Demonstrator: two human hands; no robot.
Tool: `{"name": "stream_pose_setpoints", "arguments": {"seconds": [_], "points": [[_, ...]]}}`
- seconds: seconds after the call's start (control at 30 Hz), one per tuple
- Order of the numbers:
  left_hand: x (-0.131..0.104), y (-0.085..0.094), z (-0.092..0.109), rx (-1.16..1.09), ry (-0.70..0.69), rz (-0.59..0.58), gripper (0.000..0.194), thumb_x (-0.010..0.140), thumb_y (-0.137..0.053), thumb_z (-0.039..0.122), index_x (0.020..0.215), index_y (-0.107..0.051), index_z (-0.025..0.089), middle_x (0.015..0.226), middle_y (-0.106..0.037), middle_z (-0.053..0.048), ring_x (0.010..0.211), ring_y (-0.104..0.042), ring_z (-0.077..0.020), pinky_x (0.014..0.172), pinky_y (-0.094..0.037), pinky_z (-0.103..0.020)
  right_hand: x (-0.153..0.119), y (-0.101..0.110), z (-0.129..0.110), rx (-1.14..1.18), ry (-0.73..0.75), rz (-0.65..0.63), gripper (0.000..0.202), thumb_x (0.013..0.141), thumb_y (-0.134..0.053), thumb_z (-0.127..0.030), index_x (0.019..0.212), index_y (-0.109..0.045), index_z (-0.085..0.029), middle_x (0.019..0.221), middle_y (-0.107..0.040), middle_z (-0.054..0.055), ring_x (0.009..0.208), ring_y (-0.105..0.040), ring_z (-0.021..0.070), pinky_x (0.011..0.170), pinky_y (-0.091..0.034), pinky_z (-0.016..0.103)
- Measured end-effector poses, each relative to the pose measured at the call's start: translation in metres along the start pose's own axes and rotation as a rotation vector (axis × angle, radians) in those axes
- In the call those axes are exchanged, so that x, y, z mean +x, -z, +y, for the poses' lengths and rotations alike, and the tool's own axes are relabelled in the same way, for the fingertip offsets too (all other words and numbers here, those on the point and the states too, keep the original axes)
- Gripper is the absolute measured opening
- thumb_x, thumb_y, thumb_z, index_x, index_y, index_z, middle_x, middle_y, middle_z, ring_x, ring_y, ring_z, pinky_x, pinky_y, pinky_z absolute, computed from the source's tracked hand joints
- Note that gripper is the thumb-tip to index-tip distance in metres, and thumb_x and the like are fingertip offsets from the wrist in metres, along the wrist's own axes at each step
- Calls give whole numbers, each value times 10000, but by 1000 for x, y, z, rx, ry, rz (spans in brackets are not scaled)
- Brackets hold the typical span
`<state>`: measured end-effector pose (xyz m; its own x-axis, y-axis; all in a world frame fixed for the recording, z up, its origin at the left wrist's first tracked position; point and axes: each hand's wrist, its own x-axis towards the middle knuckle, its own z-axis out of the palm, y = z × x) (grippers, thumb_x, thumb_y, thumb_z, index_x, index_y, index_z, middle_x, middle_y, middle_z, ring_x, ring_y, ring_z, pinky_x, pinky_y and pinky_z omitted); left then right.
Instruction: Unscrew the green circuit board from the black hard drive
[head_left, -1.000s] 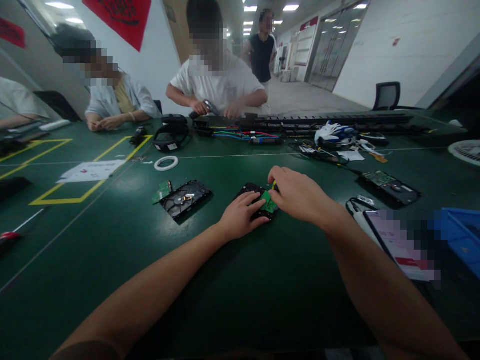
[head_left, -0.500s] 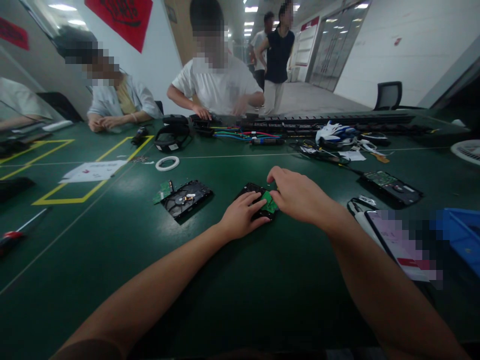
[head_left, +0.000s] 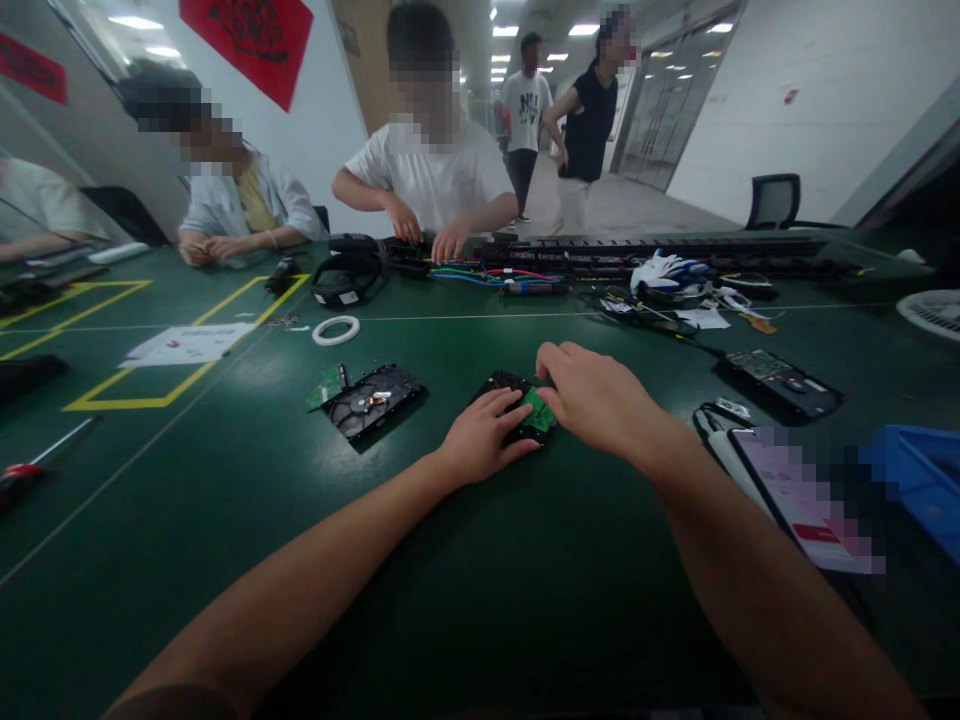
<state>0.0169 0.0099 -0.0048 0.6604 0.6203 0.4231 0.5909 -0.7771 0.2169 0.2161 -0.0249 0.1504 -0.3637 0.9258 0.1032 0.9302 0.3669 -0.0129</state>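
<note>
A black hard drive (head_left: 501, 380) with a green circuit board (head_left: 539, 410) on it lies on the table in front of me. My left hand (head_left: 486, 435) rests across its left part, fingers spread over the top and thumb along the near edge, holding it. Above the board's right end, my right hand (head_left: 596, 395) is curled, thumb and forefinger bent toward each other. Whatever sits between those fingertips is too small to make out. To the left lies another hard drive (head_left: 386, 400), its dark frame facing up, with a small green board (head_left: 327, 388) at its left edge.
A third hard drive (head_left: 780, 385) lies right, near a phone (head_left: 799, 500) and a blue bin (head_left: 919, 480). A screwdriver (head_left: 45, 465) is far left. A white ring (head_left: 336, 330), cables (head_left: 495, 273) and gloves (head_left: 667, 272) lie farther back. A co-worker (head_left: 435, 170) handles parts opposite.
My hands stay almost in place, the right one shifting slightly over the board. Across the table, the co-worker's hands have come down to the parts. Two people behind have moved to the right.
</note>
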Motion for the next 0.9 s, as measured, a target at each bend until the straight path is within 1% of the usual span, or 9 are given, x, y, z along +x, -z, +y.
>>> {"name": "stream_pose_setpoints", "arguments": {"seconds": [0.1, 0.17, 0.23, 0.3, 0.5, 0.63, 0.73, 0.8, 0.9], "points": [[0, 0, 0, 0, 8, 1, 626, 997, -608, 609, 1491, -571, 226, 1548, -537, -140, 1462, -483, -342, 1219, -417, -556, -2, 2, -1, 6, 23, -11, 179, 940, -585, -192, 1116, -613, -198, 1147, -691, 116, 858, -675, 249, 647, -384, 339], [0, 0, 0, -4, 7, -3, 621, 998, -607, 607, 1496, -565, 239, 1548, -538, -131, 1464, -481, -338, 1218, -419, -557, -2, 3, -2, 5, 2, -14, 151, 975, -558, -240, 1104, -619, -192, 1134, -695, 126, 874, -681, 262, 656, -396, 347], [0, 1, 1, -2, 2, -3, 624, 1000, -608, 600, 1505, -558, 237, 1553, -534, -133, 1468, -477, -336, 1221, -417, -547, -1, 3, -3, -11, -36, -8, 178, 1015, -523, -298, 1108, -621, -182, 1125, -707, 143, 883, -692, 279, 657, -404, 356], [0, 1, 1, 5, -1, 1, 627, 1002, -605, 596, 1505, -560, 223, 1553, -531, -142, 1468, -477, -335, 1225, -416, -537, 0, 2, -3, -36, -52, 5, 197, 1028, -509, -305, 1112, -621, -167, 1110, -719, 155, 886, -696, 285, 669, -413, 361], [-1, 0, 0, 6, 2, 11, 617, 1006, -596, 601, 1490, -574, 219, 1543, -542, -145, 1450, -496, -338, 1212, -429, -546, 2, 2, 0, -82, 29, 42, 142, 993, -546, -236, 1052, -644, -152, 1019, -737, 141, 924, -680, 289, 766, -434, 383], [-1, 0, 0, -3, 3, 13, 618, 995, -612, 604, 1484, -579, 226, 1533, -552, -147, 1442, -505, -344, 1205, -435, -561, 2, 0, 3, 17, 79, 30, 174, 957, -528, -153, 1098, -630, -156, 1083, -726, 136, 959, -675, 270, 788, -443, 367], [-1, 1, 1, 1, 6, 13, 616, 996, -609, 607, 1482, -580, 229, 1533, -551, -143, 1445, -502, -344, 1205, -436, -560, 2, 0, 4, 92, 75, 26, 231, 922, -516, -117, 1130, -608, -160, 1107, -720, 130, 978, -676, 257, 791, -443, 352], [0, 1, 1, -1, 6, 12, 624, 997, -608, 606, 1481, -584, 214, 1532, -550, -152, 1449, -498, -346, 1213, -430, -548, 2, 0, 3, 105, 52, 19, 244, 912, -534, -134, 1147, -594, -160, 1098, -723, 128, 958, -679, 257, 768, -437, 349], [0, 1, 1, -10, 7, 7, 629, 996, -614, 600, 1498, -570, 225, 1542, -544, -142, 1459, -487, -345, 1221, -421, -548, 2, 0, 2, 74, -23, 22, 225, 948, -571, -237, 1159, -585, -161, 1069, -730, 133, 904, -685, 275, 708, -418, 355]]}}
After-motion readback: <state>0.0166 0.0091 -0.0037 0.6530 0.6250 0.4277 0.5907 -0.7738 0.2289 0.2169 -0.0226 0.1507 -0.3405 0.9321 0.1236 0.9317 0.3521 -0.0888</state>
